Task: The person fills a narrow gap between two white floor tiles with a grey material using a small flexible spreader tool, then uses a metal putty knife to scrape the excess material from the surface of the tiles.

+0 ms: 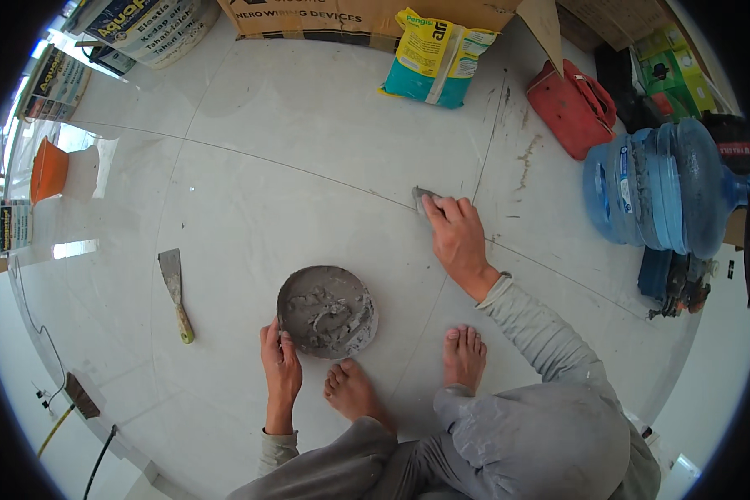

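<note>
My left hand [282, 364] grips the near-left rim of a round bowl [282, 293] that rests on the tiled floor. Wet grey paste [329, 310], like grout, lies smeared and lumpy inside it. Farther out and to the right, my right hand [458, 242] is closed on a small grey flat scraper [423, 197], its edge at a tile joint; the fingers hide part of it. On the floor left of the bowl lies a putty knife [175, 292], its worn blade pointing away from me and its handle yellowish.
My bare feet [464, 354] are just beyond my knees. A yellow and teal bag [438, 60] leans by a cardboard box [308, 18]. To the right are a red bag [565, 108] and a blue water jug [654, 187] on its side. Orange container [48, 169] and pails [154, 33] stand left.
</note>
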A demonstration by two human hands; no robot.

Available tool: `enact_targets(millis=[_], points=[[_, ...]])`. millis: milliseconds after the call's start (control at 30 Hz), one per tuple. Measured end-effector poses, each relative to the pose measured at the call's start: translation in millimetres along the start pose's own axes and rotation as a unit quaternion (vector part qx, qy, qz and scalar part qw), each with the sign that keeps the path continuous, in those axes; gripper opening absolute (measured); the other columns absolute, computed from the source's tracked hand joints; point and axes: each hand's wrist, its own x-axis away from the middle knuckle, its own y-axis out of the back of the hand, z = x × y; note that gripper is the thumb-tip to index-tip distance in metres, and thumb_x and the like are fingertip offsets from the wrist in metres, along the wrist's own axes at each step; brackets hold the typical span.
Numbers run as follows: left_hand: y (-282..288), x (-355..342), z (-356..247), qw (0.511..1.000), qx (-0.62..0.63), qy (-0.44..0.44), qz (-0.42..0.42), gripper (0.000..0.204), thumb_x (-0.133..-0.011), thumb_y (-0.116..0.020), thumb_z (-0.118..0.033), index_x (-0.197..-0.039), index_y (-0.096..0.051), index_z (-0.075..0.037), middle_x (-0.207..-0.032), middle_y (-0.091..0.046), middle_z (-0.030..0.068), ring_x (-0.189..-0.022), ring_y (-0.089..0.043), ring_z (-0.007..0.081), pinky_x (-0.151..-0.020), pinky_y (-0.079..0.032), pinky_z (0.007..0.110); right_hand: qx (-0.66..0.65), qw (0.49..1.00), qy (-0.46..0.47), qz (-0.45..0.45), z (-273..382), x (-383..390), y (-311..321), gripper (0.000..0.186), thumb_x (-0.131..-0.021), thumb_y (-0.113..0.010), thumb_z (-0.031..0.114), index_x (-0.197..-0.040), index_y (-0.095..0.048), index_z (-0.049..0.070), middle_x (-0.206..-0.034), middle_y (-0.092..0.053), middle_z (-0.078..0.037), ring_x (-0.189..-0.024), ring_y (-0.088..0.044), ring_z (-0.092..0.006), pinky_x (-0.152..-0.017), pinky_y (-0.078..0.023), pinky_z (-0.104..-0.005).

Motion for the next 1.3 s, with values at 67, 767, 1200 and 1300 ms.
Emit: enact_targets(millis=[67,767,1200,1300], points=[[8.7,-0.2,3.4,1.000,-0.017,0.006,-0.010,0.035,-0.107,-0.047,-0.007,-0.139,-0.057,0.001,-0.110,-0.054,0.0088,-0.088,-0.052,0.0159,-0.075,-0.046,0.031,0.048,0.997,0.061,0.017,18.9,20.9,-14.7,0.044,-0.080,-0.069,-0.001,-0.124,-0.070,0.000,-0.112,-0.065,-0.007,-0.093,-0.056,-0.0258,-0.082,-0.050,-0.0370],[75.1,7.2,103.0,0.915,0.291,0.105,-0.259,0.025,-0.106,-0.047,-0.012,-0.117,-0.064,0.003,-0.112,-0.068,0.0084,-0.098,-0.064,0.0137,-0.084,-0.052,0.027,-0.058,0.997,0.021,0.053,33.5,-33.5,4.3,0.045,-0.092,-0.055,0.003,-0.137,-0.058,-0.002,-0.114,-0.057,-0.010,-0.097,-0.051,-0.0249,-0.088,-0.044,-0.0390],[119.4,-41.7,125.2,0.875,0.336,0.157,-0.312,0.027,-0.104,-0.047,-0.006,-0.123,-0.058,0.009,-0.122,-0.066,0.0165,-0.109,-0.069,0.0313,-0.096,-0.060,0.042,-0.051,0.996,0.059,0.033,52.3,-67.4,-21.7,0.042,-0.093,-0.059,0.010,-0.133,-0.062,-0.002,-0.110,-0.057,-0.009,-0.100,-0.051,-0.0235,-0.086,-0.045,-0.0362],[111.3,-61.4,117.3,0.868,0.347,0.188,-0.302,0.026,-0.105,-0.047,-0.009,-0.119,-0.062,0.008,-0.111,-0.069,0.0134,-0.095,-0.070,0.0241,-0.080,-0.061,0.035,0.191,0.971,0.139,0.036,61.5,-55.6,-56.1,0.044,-0.093,-0.058,0.014,-0.134,-0.062,-0.001,-0.113,-0.056,-0.007,-0.101,-0.050,-0.0213,-0.086,-0.044,-0.0339]])
